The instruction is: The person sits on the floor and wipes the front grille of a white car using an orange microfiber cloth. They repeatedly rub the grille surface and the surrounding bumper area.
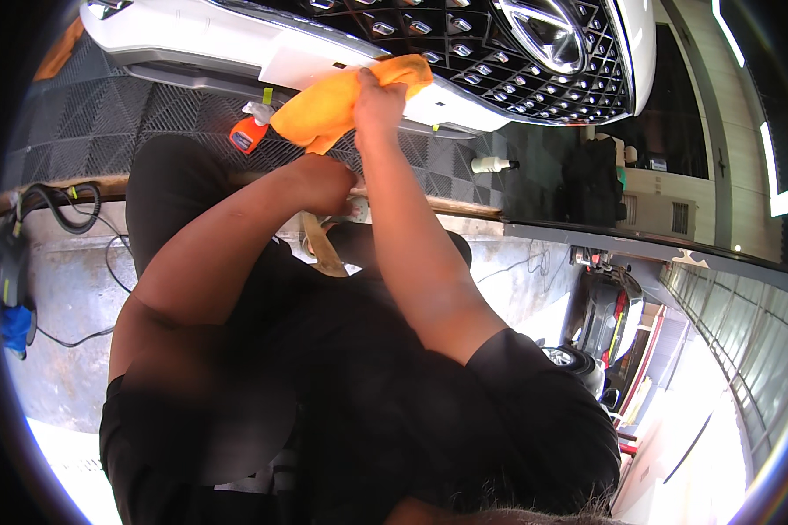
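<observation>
My right hand (pixel 379 105) grips an orange cloth (pixel 315 114) that lies against the white front bumper (pixel 201 39) of a car, just below its black grille (pixel 464 44) with chrome studs. My left hand (pixel 326 181) is curled closed by the cloth's lower end, above my knees. Its fingertips are mostly hidden, so whatever it holds cannot be made out. Left of the cloth, an orange spray bottle (pixel 248 136) with a white trigger top rests on the dark floor tiles. A white bottle (pixel 494 164) with a dark tip lies to the right.
Ribbed interlocking tiles (pixel 87 122) cover the floor under the bumper. At the left lie a black coiled hose (pixel 66 210) and thin cables on pale concrete (pixel 70 271). A glossy dark panel (pixel 552 192) stretches to the right. Another car (pixel 608 315) stands farther off at the right.
</observation>
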A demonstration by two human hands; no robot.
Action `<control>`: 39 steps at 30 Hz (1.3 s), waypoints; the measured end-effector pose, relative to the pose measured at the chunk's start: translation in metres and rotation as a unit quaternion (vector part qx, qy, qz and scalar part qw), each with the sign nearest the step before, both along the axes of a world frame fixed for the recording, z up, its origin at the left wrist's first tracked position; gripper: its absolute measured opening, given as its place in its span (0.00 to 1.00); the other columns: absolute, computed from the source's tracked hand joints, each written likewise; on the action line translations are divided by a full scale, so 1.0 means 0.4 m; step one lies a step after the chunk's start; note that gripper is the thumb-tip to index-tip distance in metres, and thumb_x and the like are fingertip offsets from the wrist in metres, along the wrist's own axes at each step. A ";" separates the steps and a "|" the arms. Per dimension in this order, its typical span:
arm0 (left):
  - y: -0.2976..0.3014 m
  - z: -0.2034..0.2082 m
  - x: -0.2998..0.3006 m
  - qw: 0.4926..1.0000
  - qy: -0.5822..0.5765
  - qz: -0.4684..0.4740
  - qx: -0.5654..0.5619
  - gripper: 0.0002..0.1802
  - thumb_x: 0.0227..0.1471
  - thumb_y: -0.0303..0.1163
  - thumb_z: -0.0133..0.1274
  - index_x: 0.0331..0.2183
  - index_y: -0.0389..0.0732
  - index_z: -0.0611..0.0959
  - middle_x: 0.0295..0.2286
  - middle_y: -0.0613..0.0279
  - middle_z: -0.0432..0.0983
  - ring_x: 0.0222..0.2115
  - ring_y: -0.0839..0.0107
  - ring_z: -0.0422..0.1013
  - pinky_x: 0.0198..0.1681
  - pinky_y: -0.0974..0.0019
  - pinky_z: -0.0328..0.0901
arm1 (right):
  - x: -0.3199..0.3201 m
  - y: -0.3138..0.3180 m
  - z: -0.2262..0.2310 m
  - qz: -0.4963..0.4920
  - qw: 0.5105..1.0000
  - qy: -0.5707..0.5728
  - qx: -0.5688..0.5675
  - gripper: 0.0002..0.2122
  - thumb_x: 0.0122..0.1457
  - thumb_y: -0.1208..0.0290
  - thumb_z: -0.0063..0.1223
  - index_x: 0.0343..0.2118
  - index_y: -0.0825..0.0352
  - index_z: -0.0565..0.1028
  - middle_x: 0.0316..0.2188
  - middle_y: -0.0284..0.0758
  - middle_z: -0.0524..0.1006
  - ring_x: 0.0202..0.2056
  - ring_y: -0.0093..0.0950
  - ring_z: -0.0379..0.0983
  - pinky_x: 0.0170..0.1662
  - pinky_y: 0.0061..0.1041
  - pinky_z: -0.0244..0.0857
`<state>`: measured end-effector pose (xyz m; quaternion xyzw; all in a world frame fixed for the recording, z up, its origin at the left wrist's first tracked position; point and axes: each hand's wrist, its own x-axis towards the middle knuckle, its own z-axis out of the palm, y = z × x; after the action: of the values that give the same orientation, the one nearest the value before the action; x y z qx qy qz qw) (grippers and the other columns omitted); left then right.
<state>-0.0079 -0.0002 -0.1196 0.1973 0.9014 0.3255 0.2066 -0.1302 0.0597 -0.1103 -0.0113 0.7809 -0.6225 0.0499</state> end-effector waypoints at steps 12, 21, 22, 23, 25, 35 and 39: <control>-0.035 0.006 0.014 0.997 0.036 0.054 0.039 0.29 0.56 0.52 0.59 0.55 0.49 0.80 0.42 0.51 0.82 0.45 0.52 0.78 0.50 0.51 0.70 | -0.083 0.093 0.055 0.051 0.877 0.201 0.434 0.24 0.62 0.54 0.56 0.42 0.77 0.75 0.40 0.51 0.80 0.43 0.41 0.80 0.47 0.41 0.73; -0.027 0.014 0.015 0.999 0.020 0.026 0.017 0.30 0.57 0.53 0.57 0.57 0.48 0.79 0.44 0.51 0.80 0.48 0.52 0.76 0.52 0.51 0.70 | -0.083 0.144 0.116 0.082 0.790 0.222 0.566 0.23 0.60 0.53 0.53 0.37 0.75 0.78 0.36 0.53 0.82 0.41 0.49 0.81 0.48 0.44 0.74; -0.024 0.014 0.010 0.999 0.023 0.029 0.018 0.30 0.57 0.53 0.57 0.56 0.48 0.79 0.45 0.51 0.80 0.48 0.52 0.76 0.52 0.51 0.70 | -0.088 0.137 0.115 0.079 0.786 0.234 0.567 0.22 0.60 0.53 0.53 0.37 0.75 0.78 0.36 0.53 0.82 0.41 0.49 0.81 0.48 0.44 0.74; -0.029 0.015 0.007 0.999 0.026 0.033 0.014 0.30 0.57 0.53 0.57 0.56 0.48 0.79 0.45 0.52 0.80 0.48 0.52 0.76 0.52 0.51 0.70 | -0.091 0.130 0.114 0.081 0.785 0.236 0.567 0.22 0.60 0.54 0.53 0.37 0.74 0.78 0.36 0.52 0.82 0.40 0.49 0.81 0.48 0.45 0.74; -0.023 0.012 0.013 1.000 0.005 0.029 0.003 0.30 0.57 0.53 0.57 0.56 0.48 0.79 0.45 0.52 0.80 0.48 0.52 0.76 0.52 0.51 0.70 | -0.081 0.136 0.111 0.081 0.785 0.217 0.574 0.21 0.59 0.54 0.53 0.37 0.74 0.78 0.36 0.52 0.82 0.41 0.49 0.81 0.48 0.44 0.74; -0.010 -0.016 -0.001 0.999 -0.028 0.022 -0.017 0.31 0.58 0.55 0.57 0.57 0.49 0.78 0.44 0.52 0.81 0.47 0.53 0.77 0.51 0.52 0.70 | -0.099 0.158 0.182 0.128 0.781 0.179 0.585 0.23 0.58 0.54 0.53 0.42 0.75 0.76 0.41 0.54 0.81 0.46 0.48 0.79 0.52 0.43 0.72; -0.017 -0.002 0.011 0.997 -0.056 0.025 -0.041 0.32 0.58 0.54 0.57 0.59 0.49 0.77 0.44 0.52 0.81 0.48 0.53 0.77 0.52 0.53 0.70 | -0.052 0.159 0.170 0.141 0.804 0.157 0.556 0.24 0.58 0.54 0.54 0.45 0.75 0.74 0.42 0.55 0.81 0.47 0.51 0.78 0.54 0.45 0.70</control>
<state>-0.0037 -0.0072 -0.1203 0.1473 0.9059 0.3035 0.2561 -0.1510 0.1231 -0.0422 -0.1895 0.9801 -0.0575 0.0117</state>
